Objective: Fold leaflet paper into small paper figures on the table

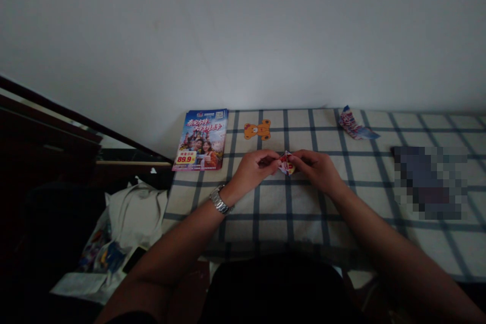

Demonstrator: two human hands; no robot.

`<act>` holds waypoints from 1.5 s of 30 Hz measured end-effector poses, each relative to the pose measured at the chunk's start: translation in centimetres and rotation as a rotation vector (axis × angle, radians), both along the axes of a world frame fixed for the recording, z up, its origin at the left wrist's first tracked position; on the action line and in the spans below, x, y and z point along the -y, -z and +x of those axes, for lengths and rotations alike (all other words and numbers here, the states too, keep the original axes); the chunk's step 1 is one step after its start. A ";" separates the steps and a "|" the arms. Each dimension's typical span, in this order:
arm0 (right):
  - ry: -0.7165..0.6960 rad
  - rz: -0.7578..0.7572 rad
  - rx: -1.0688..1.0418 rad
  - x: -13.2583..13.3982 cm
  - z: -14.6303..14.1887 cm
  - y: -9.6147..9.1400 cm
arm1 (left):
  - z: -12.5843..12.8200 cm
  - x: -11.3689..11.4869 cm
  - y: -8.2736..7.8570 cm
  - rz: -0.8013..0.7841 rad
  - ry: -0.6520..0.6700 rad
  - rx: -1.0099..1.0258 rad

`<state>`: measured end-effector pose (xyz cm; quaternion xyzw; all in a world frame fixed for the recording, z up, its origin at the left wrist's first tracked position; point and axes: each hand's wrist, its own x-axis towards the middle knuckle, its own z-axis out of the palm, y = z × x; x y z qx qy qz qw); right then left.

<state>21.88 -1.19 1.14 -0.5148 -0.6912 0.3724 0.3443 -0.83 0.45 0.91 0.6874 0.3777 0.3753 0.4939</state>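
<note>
Nearest the camera, both forearms reach out over the checked cloth of the bench [273, 205], the left one wearing a metal wristwatch [220, 200]. Just past them the left hand [253, 168] and right hand [317, 168] meet at the middle of the bench, each with a narrow fingertip grip closed on one side of the small folded paper [286, 164], which sits low over the cloth between them. The piece looks light, thin and printed in red and white. It is likely to crease easily and may slip if glossy, so it seems best held at its folded edges and corners with a light pinch. Farther back lie an orange bear cutout [257, 130] and, left of it, a colourful flyer [201, 139]. A second folded scrap [355, 124] rests well apart at the far right, near the wall.
</note>
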 end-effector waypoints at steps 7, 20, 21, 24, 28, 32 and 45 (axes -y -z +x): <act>-0.006 0.024 0.012 0.1 -0.1 -0.2 | 0.1 0.0 0.5 0.073 -0.013 0.002; -0.065 0.129 0.059 0.5 -0.7 -0.1 | 0.0 0.0 0.1 0.234 -0.109 -0.081; -0.064 0.156 0.056 0.5 -0.7 0.0 | -0.1 0.0 0.1 0.253 -0.111 -0.100; -0.057 0.243 0.059 0.3 -0.6 0.0 | -0.1 0.1 -0.1 0.310 -0.112 -0.169; -0.071 0.310 0.077 0.1 -0.3 0.0 | -0.1 0.3 -0.2 0.351 -0.108 -0.226; -0.081 0.315 0.034 0.0 -0.2 0.1 | 0.0 0.4 -0.2 0.336 -0.121 -0.184; -0.053 0.332 0.098 -0.1 -0.1 0.5 | -0.1 0.2 -0.2 0.390 -0.119 -0.193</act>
